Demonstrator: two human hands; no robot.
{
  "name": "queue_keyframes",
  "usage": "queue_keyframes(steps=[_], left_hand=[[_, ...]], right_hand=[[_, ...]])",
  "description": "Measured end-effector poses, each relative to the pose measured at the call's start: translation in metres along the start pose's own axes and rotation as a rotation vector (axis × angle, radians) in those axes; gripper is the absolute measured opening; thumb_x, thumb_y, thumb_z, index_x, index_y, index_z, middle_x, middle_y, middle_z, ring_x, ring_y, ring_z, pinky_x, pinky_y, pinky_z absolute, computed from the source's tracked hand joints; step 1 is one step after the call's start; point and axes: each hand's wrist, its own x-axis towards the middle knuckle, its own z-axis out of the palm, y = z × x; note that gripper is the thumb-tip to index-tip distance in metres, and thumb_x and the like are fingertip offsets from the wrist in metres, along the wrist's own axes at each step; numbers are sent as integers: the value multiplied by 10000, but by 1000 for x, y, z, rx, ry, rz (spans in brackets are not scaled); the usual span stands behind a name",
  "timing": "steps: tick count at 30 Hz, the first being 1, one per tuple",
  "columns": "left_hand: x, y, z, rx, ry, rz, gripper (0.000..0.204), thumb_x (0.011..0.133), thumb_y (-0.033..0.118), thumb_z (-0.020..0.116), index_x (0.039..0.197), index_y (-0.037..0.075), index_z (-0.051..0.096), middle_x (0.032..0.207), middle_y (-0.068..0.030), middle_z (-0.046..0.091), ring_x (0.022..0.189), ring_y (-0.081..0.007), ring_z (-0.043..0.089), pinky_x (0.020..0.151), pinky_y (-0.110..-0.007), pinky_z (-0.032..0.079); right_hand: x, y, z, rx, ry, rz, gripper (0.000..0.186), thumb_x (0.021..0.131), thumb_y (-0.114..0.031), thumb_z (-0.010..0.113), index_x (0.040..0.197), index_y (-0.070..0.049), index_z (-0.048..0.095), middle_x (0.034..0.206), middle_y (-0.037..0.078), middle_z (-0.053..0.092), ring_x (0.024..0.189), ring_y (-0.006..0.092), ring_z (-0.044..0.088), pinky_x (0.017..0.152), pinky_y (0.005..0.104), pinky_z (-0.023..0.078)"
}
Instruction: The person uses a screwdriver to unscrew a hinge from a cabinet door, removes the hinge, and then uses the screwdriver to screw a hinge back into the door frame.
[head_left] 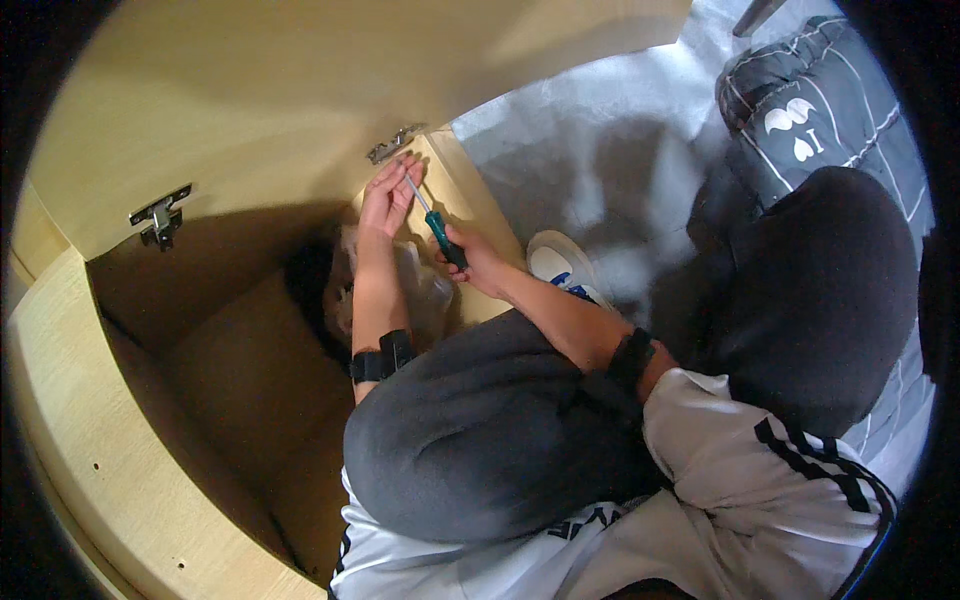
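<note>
A screwdriver (437, 228) with a green and dark handle and a thin metal shaft is gripped in my right hand (475, 262). Its shaft slants up and left to the fingers of my left hand (388, 196), beside the cabinet's light wooden side panel (460, 205). Those fingers are drawn together around the shaft's end; what they pinch, if anything, is hidden. Just above them a metal hinge (395, 145) sits where the side panel meets the large wooden door panel (300, 80). A second hinge (160, 215) is on that door panel farther left.
Below the door panel lies the dark cabinet interior (220, 340). A crumpled clear plastic bag (425, 285) is beside my left forearm. My knee (470, 420) rises close to the opening. A shoe (560, 262) rests on the grey floor (590, 150), with dark quilted fabric (800, 90) at the far right.
</note>
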Motion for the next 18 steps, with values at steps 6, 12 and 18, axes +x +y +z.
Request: queue_keyframes(steps=[6,12,18], left_hand=[[-9,8,-16,-177,-60,35,279,898,53,455,1121,-115,452,1115,-209,539,1054,-289,542,927,-339,466],[-2,7,-19,-166,-30,42,296,899,100,483,1103,-113,457,1089,-198,550,1047,-280,548,899,-328,487],[5,7,-19,-178,-17,6,278,894,105,496,1084,-98,479,1063,-184,564,1009,-271,569,852,-326,514]], right_hand=[[7,-3,9,-435,188,-203,353,899,-448,434,975,-120,540,673,1,506,484,76,413,413,225,317],[13,-4,11,-491,229,-278,349,908,-372,428,888,-59,582,624,13,533,507,115,494,477,290,385],[27,1,2,-541,167,-328,354,919,-415,398,985,-90,520,662,8,488,457,80,393,391,218,299]])
